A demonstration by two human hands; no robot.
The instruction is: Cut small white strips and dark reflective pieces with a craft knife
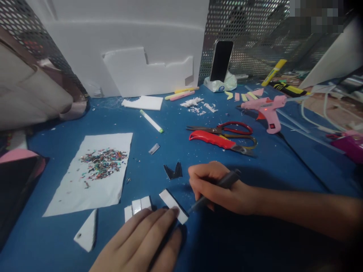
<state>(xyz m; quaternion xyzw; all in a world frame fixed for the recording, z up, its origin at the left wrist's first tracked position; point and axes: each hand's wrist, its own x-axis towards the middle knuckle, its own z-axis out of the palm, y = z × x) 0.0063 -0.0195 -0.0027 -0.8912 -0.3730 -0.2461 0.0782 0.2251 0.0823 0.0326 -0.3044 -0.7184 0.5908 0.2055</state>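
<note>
The left hand is lying palm down with its fingers nearly straight and close together; it is grasping nothing, and a fingertip is resting on the near part of a white strip. The right hand is closing its fingers around a dark pen, whose tip is pointing at the strip's right edge; whether the two are touching cannot be told. The strip is lying aslant on the blue table. Just left of the strip, white pieces are sitting partly behind the left hand. Just beyond the strip, a black scrap is lying. Farther left of the strip, a sheet of paper is bearing small coloured bits. Beyond the strip to the right, scissors are lying beside a red-handled cutter
</note>
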